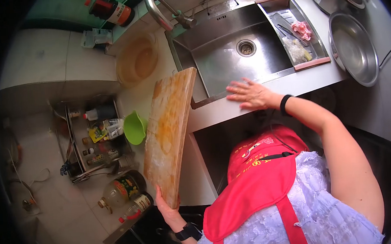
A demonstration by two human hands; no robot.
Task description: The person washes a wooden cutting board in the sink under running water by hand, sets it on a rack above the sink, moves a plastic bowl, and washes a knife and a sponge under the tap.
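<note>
My left hand [167, 208] grips the lower end of a thick wooden cutting board [166, 128], which is tilted up on edge to the left of the sink. Its broad face is stained and has pale smears. My right hand [251, 95] is spread flat, fingers apart, at the counter's front edge [222, 111] just before the steel sink [227, 52]; whether it touches the counter I cannot tell. Right behind the board shows a green plastic bowl [135, 127], partly hidden by it.
A drainer tray [296, 38] with a knife and a pink cloth-like lump sits in the sink's right side. Steel basins [354, 49] stand to the right, a tan basin [139, 58] at the left. A condiment rack [98, 138] and oil bottles [123, 189] stand beyond the board.
</note>
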